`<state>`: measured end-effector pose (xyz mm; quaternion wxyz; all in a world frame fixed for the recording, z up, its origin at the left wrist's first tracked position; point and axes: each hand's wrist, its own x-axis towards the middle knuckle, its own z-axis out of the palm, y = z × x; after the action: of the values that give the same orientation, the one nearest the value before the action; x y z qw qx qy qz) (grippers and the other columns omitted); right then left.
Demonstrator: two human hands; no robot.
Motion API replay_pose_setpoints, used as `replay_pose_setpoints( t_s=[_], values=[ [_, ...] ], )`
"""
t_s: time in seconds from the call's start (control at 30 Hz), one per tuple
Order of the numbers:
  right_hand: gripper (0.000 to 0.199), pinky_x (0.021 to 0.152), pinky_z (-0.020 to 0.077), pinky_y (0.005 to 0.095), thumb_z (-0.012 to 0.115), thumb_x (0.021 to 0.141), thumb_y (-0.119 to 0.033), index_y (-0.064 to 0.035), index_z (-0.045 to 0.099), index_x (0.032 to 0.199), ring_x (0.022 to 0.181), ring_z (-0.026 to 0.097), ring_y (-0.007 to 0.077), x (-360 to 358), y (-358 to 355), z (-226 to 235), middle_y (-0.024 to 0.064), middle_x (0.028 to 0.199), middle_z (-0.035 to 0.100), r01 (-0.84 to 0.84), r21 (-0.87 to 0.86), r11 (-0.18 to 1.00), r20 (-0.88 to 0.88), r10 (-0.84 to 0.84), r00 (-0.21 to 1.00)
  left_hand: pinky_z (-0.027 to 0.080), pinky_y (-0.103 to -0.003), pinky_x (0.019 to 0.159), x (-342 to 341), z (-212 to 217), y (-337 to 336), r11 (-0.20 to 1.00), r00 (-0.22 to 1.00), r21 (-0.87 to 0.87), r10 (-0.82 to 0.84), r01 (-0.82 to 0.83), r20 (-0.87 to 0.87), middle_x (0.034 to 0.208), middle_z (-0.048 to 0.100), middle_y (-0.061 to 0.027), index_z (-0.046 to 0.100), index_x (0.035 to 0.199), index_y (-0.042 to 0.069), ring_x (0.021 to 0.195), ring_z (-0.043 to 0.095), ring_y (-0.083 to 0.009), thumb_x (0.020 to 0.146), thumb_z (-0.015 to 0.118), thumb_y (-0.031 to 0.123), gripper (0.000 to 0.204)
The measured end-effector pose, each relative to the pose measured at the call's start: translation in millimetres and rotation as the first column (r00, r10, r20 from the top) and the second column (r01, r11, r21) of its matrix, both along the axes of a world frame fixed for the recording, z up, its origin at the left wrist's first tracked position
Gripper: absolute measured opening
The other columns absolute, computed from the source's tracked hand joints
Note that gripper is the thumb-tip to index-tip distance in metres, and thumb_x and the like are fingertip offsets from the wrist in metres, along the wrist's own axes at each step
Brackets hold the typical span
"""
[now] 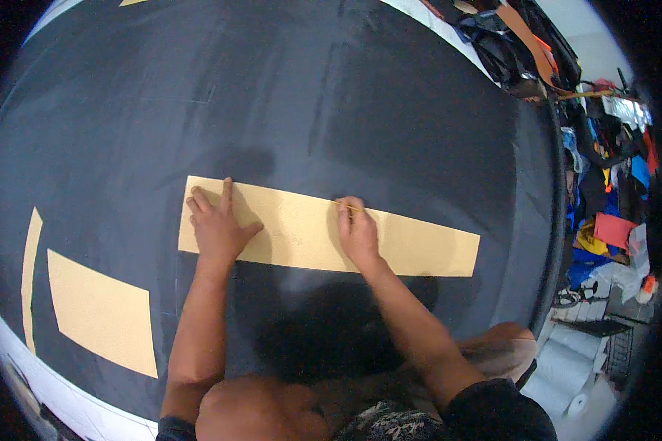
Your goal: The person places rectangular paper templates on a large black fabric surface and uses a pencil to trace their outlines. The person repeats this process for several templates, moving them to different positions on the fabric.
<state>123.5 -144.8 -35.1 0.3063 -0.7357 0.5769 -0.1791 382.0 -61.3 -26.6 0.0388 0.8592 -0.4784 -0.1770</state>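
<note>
A long tan card strip (294, 224) lies aslant on a wide sheet of black material (272, 125). My left hand (219, 224) rests flat on the strip's left part, fingers spread, the index fingertip reaching its far edge. My right hand (359, 231) is closed in a writing grip around a thin yellow pencil (348, 206). The pencil's tip is at the strip's far edge, right of the middle. Whether it touches the black material is too small to make out.
To the left lie a tan four-sided card piece (103, 312) and a narrow tan strip (31, 279). Faint pale lines mark the black material. Beyond its right edge are heaped coloured items (603, 220) and white rolls (563, 367). My bent knees border the near side.
</note>
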Motion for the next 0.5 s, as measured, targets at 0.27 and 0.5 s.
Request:
replay_pose_setpoints(
  t_s=[0.27,0.5],
  values=[
    [0.021,0.078,0.0559,0.0399,0.052,0.104,-0.021,-0.0032,0.056,0.114,0.089,0.072,0.0319,-42.4,-3.4,-12.2,0.0168,0.098,0.072,0.138,-0.082,0.987,-0.023,-0.14,0.99,0.039,-0.057,0.11,-1.7,2.6,-2.7,0.998,1.0,0.063,0.013,-0.012,-0.017,0.153,0.023,-0.0379,0.033,0.157,0.028,0.141,0.025,-0.0586,0.064,0.088,0.053,0.11],
    [0.019,0.079,0.0563,0.0344,0.052,0.104,-0.018,-0.001,0.054,0.11,0.088,0.071,0.0216,-103.3,-12.6,-32.2,0.0129,0.098,0.07,0.335,-0.056,0.941,0.097,-0.329,0.94,0.038,-0.057,0.111,-0.8,3.1,-4.5,0.995,1.0,0.094,-0.021,0.022,-0.002,0.154,0.021,-0.0409,0.027,0.159,0.027,0.141,0.025,-0.0608,0.064,0.085,0.061,0.116]
  ],
)
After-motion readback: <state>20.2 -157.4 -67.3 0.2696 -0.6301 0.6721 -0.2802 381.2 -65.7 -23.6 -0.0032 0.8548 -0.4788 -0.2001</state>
